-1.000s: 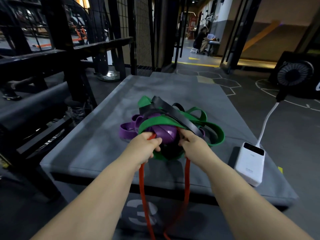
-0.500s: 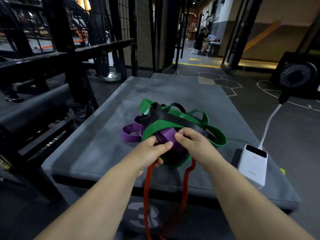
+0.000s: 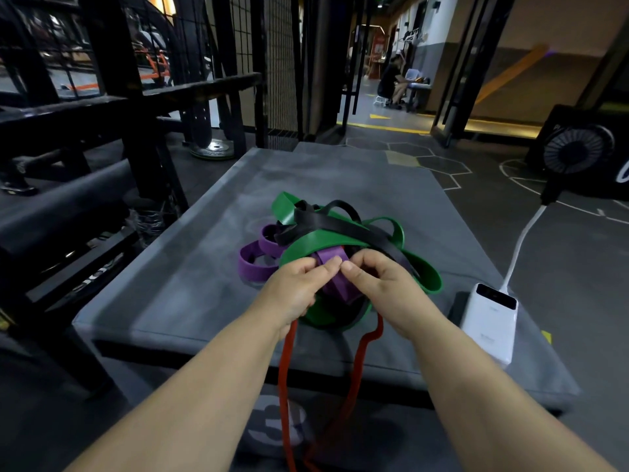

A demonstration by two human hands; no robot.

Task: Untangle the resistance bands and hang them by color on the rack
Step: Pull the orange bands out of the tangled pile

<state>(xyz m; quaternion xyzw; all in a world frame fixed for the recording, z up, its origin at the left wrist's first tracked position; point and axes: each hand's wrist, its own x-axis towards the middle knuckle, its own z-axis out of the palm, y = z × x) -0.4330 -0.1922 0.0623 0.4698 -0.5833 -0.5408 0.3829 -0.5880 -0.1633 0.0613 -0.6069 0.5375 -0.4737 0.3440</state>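
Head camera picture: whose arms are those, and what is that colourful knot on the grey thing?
There is no machine here. A person wears a camera on their head, so you see their own two bare arms reaching forward, as if they were yours. On the grey padded box lies a tangle of stretchy exercise bands: a green band, a black band, a purple band, and a red band that hangs off the near edge. The left hand and right hand meet at the middle of the knot, and both seem to pinch the purple band. The white block beside the tangle looks like a power bank with a cable.
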